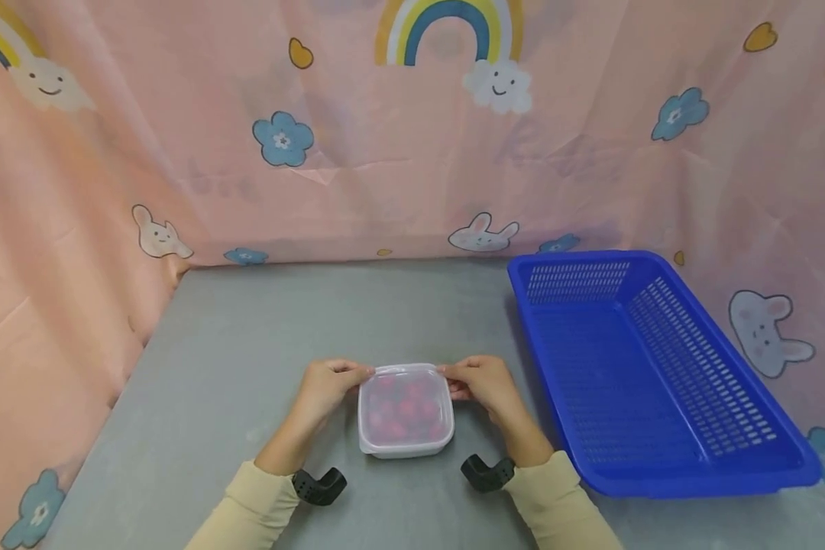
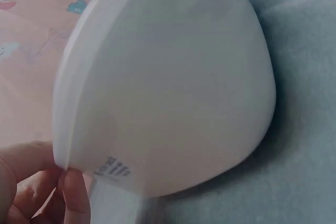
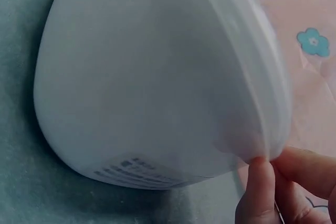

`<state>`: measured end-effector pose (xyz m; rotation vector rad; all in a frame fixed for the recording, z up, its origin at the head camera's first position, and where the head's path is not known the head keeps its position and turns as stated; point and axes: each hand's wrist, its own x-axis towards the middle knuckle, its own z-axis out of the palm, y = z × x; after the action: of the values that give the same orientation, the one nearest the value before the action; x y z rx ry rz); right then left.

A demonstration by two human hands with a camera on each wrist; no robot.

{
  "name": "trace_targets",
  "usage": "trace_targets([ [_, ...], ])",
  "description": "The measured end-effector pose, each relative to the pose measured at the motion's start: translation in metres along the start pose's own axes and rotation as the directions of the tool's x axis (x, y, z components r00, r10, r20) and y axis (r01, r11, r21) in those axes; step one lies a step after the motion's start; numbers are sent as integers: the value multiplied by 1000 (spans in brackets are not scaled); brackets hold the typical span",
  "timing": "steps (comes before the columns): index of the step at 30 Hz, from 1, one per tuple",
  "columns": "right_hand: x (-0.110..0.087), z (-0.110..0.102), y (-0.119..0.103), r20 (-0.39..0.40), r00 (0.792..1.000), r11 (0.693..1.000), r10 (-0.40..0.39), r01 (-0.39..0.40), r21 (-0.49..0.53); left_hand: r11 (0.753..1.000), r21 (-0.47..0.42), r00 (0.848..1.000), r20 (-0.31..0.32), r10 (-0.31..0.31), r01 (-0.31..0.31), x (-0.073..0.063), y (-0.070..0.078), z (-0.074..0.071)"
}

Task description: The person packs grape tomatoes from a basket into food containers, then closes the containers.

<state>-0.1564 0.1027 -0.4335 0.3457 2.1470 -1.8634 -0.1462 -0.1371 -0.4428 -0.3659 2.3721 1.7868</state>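
A square plastic food container (image 1: 406, 409) with a translucent lid sits on the grey table between both hands. Pinkish-red round pieces show dimly through the lid; what they are is too blurred to tell. My left hand (image 1: 326, 391) pinches the far left corner at the lid's rim between thumb and fingers. At the far right corner, my right hand (image 1: 483, 386) pinches the rim the same way. Both wrist views show the container's whitish side wall (image 2: 173, 87) close up, with blurred print low on it. The lid appears to lie on the container.
A large blue plastic basket (image 1: 632, 382) with slotted walls stands on the table to the right, near the right forearm. A pink patterned cloth (image 1: 385, 183) hangs behind the table (image 1: 261, 321) and along its sides. Each wrist wears a black camera mount (image 1: 319, 486).
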Motion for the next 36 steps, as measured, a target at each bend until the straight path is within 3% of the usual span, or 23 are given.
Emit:
trace_targets([
  [6,-1,3,4,-4,1000,999,-25,25,19,1000,-30,1000,5,9,-9,-3,-5,-4],
  [14,-43,-14,24,132,991,998,-15,7,64,981,-190,999,-19,-46,41,-50,-24,-3],
  [20,-65,-16,34,197,980,994,15,-36,107,959,-284,999,-13,-29,25,-74,-28,1],
  [23,-67,-12,36,171,985,993,25,-43,107,961,-275,999,-34,-20,10,-78,-27,2],
  [30,-67,-8,35,104,995,999,7,-11,41,988,-152,998,-61,26,-35,-73,-28,1],
  [36,-83,-16,13,44,997,992,-69,73,-99,984,-166,997,-39,-64,57,-60,-25,-14],
])
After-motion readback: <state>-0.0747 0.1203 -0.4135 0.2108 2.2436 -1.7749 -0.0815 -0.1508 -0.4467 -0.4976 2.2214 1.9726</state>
